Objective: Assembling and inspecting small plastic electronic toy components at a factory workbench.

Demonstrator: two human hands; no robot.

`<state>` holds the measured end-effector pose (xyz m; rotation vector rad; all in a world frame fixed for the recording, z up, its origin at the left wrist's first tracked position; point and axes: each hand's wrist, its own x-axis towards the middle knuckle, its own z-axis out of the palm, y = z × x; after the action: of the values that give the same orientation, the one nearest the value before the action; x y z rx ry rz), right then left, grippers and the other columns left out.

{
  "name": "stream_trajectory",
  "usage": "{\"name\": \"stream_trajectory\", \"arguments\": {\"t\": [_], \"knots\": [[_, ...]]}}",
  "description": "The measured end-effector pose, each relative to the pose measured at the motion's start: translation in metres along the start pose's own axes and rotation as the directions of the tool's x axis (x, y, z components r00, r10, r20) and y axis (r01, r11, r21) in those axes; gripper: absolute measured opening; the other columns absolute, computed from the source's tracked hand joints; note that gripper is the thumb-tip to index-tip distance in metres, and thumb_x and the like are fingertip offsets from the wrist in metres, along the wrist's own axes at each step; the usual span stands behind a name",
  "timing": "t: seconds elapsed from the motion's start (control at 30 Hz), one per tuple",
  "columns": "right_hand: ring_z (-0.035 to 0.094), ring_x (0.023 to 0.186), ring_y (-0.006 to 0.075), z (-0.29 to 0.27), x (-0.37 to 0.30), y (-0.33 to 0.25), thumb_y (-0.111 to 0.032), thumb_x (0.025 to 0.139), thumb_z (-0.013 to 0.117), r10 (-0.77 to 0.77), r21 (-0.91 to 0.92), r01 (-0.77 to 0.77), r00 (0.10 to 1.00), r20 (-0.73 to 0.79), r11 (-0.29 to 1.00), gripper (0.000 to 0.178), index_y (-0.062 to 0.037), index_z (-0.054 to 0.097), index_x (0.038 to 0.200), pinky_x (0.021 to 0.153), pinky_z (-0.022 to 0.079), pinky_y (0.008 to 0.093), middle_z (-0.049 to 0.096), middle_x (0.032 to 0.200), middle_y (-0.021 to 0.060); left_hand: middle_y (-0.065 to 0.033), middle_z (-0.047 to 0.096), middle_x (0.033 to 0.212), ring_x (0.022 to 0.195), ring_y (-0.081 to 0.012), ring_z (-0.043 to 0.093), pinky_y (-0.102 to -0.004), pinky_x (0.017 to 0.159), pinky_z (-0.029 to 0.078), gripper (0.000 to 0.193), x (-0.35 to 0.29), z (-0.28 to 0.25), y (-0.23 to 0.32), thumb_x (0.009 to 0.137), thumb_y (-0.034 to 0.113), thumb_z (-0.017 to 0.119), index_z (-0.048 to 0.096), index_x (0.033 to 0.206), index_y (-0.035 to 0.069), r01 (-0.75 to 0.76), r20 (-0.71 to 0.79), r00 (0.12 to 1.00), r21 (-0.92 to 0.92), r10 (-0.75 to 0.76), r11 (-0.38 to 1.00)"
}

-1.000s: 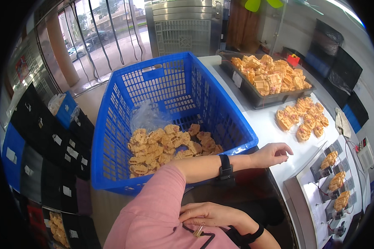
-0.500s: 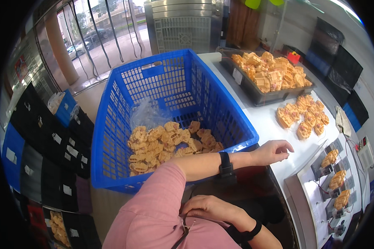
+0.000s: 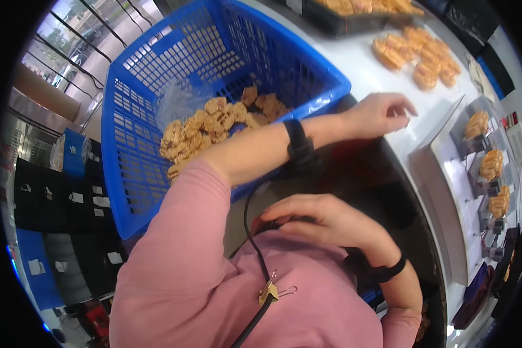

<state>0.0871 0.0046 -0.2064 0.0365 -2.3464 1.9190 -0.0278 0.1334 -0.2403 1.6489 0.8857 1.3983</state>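
Observation:
My left hand hovers at the near edge of the white table, its fingers loosely curled, thumb apart, nothing visible in it. A black band with a small box is strapped round that wrist. My right hand is at my waist, its fingers bent round something dark at the shirt's hem that I cannot make out. Below my left forearm, a blue plastic basket holds a heap of yellow-orange moulded pieces and a clear plastic bag. The forearm hides part of the heap.
More such pieces lie on the table, near a dark tray full of them. At right, a slanted white fixture carries several pieces. Stacked dark bins stand at left. A black cable with a binder clip runs down my shirt.
The view has tilted down and turned, so basket and table sit higher. My left hand stays beside the table edge. My right hand is still at my waist, its fingers now showing more.

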Motion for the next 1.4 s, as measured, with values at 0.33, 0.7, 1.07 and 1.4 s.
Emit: {"name": "stream_trajectory", "arguments": {"t": [0.33, 0.7, 1.07, 1.4], "knots": [[0.064, 0.109, 0.0279, 0.002, -0.022, -0.036, -0.017, 0.095, 0.067, -0.341, 0.072, 0.333, 0.926, 0.164, 0.940, 0.019, -0.0066, 0.072, 0.110, 0.094, 0.048, 0.0418, 0.069, 0.115, 0.0101, -0.0049, 0.070, 0.093, 0.086, -0.0114, 0.064, -0.0282, 0.083, 0.055, 0.025, -0.012, -0.004, 0.009, 0.094, 0.013, 0.064, 0.068, 0.118, 0.008, 0.037, 0.033, 0.999, 0.151, -0.042, 0.988], [0.068, 0.095, 0.0218, -0.014, -0.145, -0.025, 0.004, 0.089, 0.066, 0.001, -0.126, -0.170, 0.599, -0.801, 0.977, 0.019, -0.0016, 0.072, 0.106, 0.082, 0.054, 0.0324, 0.072, 0.103, 0.0123, -0.0036, 0.067, 0.102, 0.092, -0.0094, 0.061, -0.0273, 0.083, 0.052, 0.028, -0.016, -0.002, 0.034, 0.094, 0.011, 0.066, 0.066, 0.121, 0.006, 0.070, 0.044, 0.996, 0.236, -0.083, 0.969], [0.068, 0.088, 0.0181, 0.010, -0.285, -0.063, 0.005, 0.092, 0.064, -0.298, -0.190, -0.581, -0.094, -0.950, 0.792, 0.014, 0.0002, 0.070, 0.103, 0.078, 0.053, 0.0281, 0.071, 0.095, 0.0107, -0.0036, 0.067, 0.095, 0.087, -0.0105, 0.059, -0.0265, 0.084, 0.047, 0.023, 0.030, 0.078, 0.087, 0.093, 0.004, 0.065, 0.067, 0.116, 0.003, -0.177, 0.144, 0.979, 0.264, 0.143, 0.948], [0.065, 0.090, 0.0273, -0.034, -0.308, -0.068, 0.003, 0.089, 0.067, -0.464, -0.220, -0.809, -0.072, -0.883, 0.545, 0.015, -0.0025, 0.071, 0.102, 0.081, 0.050, 0.0352, 0.070, 0.095, 0.0109, -0.0045, 0.054, 0.113, 0.099, -0.0125, 0.052, -0.0269, 0.087, 0.043, 0.017, 0.041, 0.079, 0.010, 0.096, 0.008, 0.059, 0.065, 0.112, 0.006, -0.043, -0.024, 0.999, 0.220, 0.049, 0.975]]}}
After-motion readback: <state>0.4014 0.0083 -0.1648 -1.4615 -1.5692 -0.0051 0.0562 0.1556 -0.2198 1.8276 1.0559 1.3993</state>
